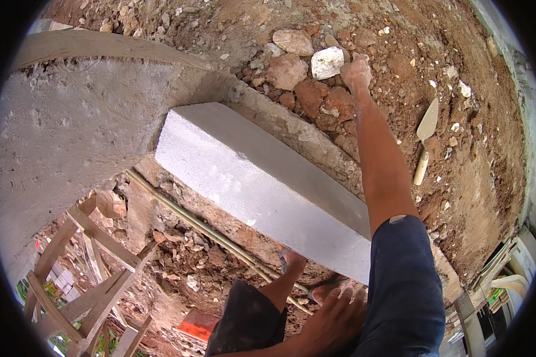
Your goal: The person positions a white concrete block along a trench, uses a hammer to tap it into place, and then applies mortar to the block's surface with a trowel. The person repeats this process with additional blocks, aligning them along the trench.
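Observation:
My right hand (356, 72), at the end of an outstretched arm, is at the far side over the rubble. Its fingers are closed beside a whitish stone (327, 63); whether anything is inside them is hidden. A pointed trowel (427, 122) with a pale handle lies on the soil, right of that arm. Low in view, my left hand (337, 315) lies palm down near my right sleeve, with its fingers stretched out and nothing visible in it. Between the hands runs a smooth grey concrete block (262, 189), its near face brighter than its top.
A large grey concrete wall (83, 113) meets the block at the left. Poles (205, 225) lean below it. A wooden frame (95, 271) stands at the lower left, near an orange-red object (198, 325). Several reddish stones (311, 94) lie beyond the block.

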`<state>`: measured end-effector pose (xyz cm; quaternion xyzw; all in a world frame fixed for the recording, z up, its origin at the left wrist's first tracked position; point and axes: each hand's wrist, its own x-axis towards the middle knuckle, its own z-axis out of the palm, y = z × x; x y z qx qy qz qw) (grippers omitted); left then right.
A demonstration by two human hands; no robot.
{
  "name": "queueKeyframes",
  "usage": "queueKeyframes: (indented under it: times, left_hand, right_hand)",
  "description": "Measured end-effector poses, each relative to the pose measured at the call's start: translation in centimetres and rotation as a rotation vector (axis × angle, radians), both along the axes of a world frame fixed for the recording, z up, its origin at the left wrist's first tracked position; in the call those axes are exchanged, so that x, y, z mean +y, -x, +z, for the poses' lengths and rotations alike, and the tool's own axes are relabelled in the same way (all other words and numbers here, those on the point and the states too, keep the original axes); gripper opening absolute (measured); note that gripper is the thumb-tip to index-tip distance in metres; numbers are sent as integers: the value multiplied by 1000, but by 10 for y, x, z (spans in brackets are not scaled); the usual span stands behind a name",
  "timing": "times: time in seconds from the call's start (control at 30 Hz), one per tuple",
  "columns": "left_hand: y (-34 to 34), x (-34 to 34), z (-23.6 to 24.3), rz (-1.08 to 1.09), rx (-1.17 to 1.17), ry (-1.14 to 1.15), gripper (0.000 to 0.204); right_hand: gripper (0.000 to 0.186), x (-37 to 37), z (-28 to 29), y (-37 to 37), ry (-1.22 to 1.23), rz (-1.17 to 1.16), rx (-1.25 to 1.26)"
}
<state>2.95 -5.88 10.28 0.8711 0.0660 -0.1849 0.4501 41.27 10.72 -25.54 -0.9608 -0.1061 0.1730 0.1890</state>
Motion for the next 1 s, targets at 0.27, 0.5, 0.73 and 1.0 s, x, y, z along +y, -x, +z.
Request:
queueKeyframes:
  times: [0.27,0.5,0.73,1.0]
  left_hand:
    - [-27,29,17,-41,40,76,34]
    - [-38,28,2,-91,33,-18,44]
    - [-54,22,-13,-144,55,-131,50]
    - [-60,2,-22,-170,128,-217,54]
  right_hand:
    - [38,5,-53,-49,132,303,186]
    - [43,-9,32,-28,144,239,186]
    - [35,-216,77,-14,-153,340,137]
    - [43,-311,105,98,91,452,862]
